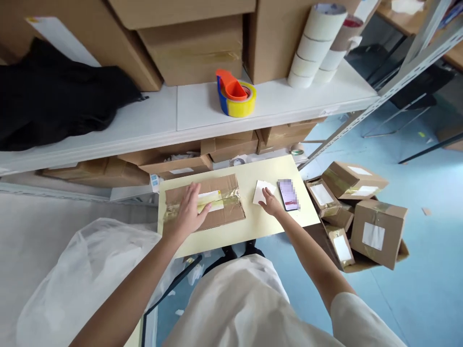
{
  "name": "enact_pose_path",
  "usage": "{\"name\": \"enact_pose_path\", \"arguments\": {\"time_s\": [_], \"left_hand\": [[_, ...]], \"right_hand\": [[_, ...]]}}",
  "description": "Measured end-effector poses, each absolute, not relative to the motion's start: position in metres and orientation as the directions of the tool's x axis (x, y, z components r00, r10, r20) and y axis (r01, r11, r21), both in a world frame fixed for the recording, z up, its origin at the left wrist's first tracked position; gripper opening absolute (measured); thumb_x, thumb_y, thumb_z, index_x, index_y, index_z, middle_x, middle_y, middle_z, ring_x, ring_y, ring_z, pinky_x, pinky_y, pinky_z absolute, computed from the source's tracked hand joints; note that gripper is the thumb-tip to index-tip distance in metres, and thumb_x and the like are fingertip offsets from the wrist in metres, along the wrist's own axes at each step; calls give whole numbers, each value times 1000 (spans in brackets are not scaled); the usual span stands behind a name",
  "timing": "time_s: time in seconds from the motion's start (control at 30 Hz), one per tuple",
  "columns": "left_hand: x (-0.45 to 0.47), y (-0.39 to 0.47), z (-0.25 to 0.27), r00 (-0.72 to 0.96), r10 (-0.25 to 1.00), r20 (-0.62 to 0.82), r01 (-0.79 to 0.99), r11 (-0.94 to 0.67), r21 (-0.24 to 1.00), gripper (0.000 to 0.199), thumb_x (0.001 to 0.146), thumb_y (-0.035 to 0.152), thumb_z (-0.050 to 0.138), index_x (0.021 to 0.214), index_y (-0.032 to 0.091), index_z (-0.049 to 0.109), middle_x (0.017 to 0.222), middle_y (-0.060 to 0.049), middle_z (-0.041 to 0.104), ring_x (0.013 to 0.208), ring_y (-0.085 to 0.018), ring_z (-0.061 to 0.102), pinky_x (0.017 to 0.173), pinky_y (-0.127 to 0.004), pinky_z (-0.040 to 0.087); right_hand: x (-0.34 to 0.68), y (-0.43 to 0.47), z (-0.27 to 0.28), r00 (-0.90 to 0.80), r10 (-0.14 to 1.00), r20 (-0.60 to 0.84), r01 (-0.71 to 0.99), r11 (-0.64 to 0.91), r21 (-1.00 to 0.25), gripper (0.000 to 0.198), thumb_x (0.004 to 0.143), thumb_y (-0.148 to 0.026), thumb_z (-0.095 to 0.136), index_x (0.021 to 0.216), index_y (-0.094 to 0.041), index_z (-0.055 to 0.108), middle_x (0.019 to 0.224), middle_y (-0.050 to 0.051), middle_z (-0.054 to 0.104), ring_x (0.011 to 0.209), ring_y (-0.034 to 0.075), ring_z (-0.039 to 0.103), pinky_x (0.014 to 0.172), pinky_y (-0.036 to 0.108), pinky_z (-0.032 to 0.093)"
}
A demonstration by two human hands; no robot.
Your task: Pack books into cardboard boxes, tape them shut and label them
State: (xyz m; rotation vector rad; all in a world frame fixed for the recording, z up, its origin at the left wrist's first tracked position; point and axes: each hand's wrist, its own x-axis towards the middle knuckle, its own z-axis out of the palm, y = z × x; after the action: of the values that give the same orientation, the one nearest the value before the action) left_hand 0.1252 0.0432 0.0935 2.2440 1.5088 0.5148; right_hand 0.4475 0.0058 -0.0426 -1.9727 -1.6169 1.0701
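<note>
My left hand [188, 212] rests on a flat cardboard parcel [231, 207], fingers stretched out and thumb spread to the side. The parcel has shiny clear tape across it and a white-and-yellow label [216, 201], partly hidden by the hand. My right hand [272, 204] lies at the edge of a small piece of white paper [259, 193], its thumb and fingers apart and touching it. Whether the paper is one sheet or a stack, I cannot tell. Just right of this hand is a phone [288, 194] with its screen lit.
A narrow cream table [202, 245] stands before me. On the shelf [159, 113] above are a yellow tape roll in an orange-and-blue dispenser [237, 99], stacked white tape rolls [314, 48] and black cloth [58, 96]. Taped boxes [378, 231] pile on the right; plastic wrap [90, 270] lies left.
</note>
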Motion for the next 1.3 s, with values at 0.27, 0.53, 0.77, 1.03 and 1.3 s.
{"name": "enact_pose_path", "arguments": {"time_s": [0.27,0.53,0.77,1.03,1.3], "left_hand": [[268,87,97,745,654,-135,655,-677,337,44,90,34,49,130,15,51,140,-14,51,134,-28,41,111,-46,31],[336,114,57,691,581,-429,701,-684,202,45,91,38,47,129,14,48,126,-15,61,115,-26,58,92,-36,46],[333,120,28,628,588,-509,734,-665,137,35,91,28,45,123,15,52,118,-14,65,107,-25,62,85,-35,48],[333,120,22,630,608,-483,753,-630,190,34,90,26,47,122,16,54,116,-14,66,105,-27,63,84,-37,49],[329,124,20,744,495,-450,659,-656,368,35,82,34,63,114,19,63,118,-10,65,108,-24,61,90,-34,47]], "right_hand": [[452,-1,-83,-107,934,-340,915,-41,-401,52,86,-11,50,137,-9,42,152,20,32,141,30,28,110,48,29],[459,-6,-77,-199,932,-304,943,97,-319,37,91,-7,37,124,-5,53,129,21,53,121,28,48,91,37,44],[464,1,-73,-288,893,-346,942,199,-271,36,89,-1,31,108,-5,62,113,21,62,107,26,56,77,33,45],[473,11,-78,-300,916,-268,924,208,-322,30,90,-2,36,100,-5,64,93,17,68,89,23,62,90,35,43],[490,12,-62,-112,992,-58,777,51,-627,14,91,-20,51,86,-16,64,81,9,68,77,22,60,67,32,46]]}}
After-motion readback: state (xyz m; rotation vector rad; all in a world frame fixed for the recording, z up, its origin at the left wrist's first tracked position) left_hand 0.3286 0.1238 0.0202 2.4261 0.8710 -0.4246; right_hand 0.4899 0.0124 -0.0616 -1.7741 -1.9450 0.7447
